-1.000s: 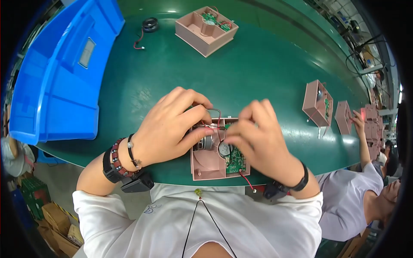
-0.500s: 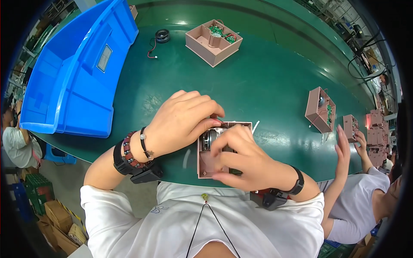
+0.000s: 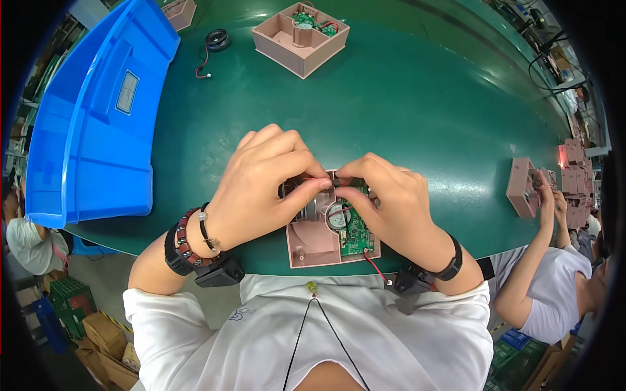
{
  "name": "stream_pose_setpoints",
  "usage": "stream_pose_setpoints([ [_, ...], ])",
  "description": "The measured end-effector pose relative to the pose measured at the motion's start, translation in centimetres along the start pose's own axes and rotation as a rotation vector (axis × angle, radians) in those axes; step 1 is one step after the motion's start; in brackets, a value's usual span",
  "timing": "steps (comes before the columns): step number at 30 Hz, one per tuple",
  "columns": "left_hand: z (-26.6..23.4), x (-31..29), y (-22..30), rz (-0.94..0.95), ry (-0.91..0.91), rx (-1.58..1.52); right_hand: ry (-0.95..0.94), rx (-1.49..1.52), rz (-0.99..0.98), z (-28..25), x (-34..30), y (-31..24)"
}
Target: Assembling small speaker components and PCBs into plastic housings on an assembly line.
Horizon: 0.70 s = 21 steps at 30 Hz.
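— Bin point(image 3: 91, 124) first, blue, lying on the far left of the green bench point(image 3: 417, 117); does it matter?

— No. Trouble sits in the middle. The left hand point(image 3: 261, 189) pinches narrow, thumb and forefinger closed on a thin red wire point(image 3: 306, 178) at the top edge of the open pink case point(image 3: 313, 241), which lies at the near edge of the bench.

— And the right hand point(image 3: 391, 202)?

— Its fingers are closed small too, meeting the left ones over the same wire, just above the green circuit board point(image 3: 357, 240) in the case. What else they grip is hidden.

— So the risk?

— Pulling too hard, I'd judge: the wire could tear from its joint. The case is close to the edge and could slide off. A loose lead with a white plug point(image 3: 378, 268) hangs below it and might snag a sleeve.
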<state>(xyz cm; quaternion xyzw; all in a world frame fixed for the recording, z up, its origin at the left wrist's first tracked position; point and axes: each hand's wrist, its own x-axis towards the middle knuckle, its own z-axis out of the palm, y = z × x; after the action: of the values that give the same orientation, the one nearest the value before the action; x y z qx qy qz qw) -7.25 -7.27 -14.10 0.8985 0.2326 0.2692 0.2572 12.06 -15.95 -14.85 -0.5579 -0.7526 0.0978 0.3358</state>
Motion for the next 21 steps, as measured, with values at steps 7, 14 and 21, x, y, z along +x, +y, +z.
stream_pose_setpoints([
  [7,1.3,-0.1,0.3,-0.042,0.003,0.003,-0.002,-0.072,0.013,-0.4,-0.8,-0.1],
  [14,0.5,0.6,0.8,-0.085,-0.042,0.025,-0.101,-0.061,-0.052,-0.9,-0.5,0.3],
  [21,-0.3,0.5,1.5,-0.077,-0.14,0.14,-0.059,0.348,0.114,-1.8,-0.2,0.3],
])
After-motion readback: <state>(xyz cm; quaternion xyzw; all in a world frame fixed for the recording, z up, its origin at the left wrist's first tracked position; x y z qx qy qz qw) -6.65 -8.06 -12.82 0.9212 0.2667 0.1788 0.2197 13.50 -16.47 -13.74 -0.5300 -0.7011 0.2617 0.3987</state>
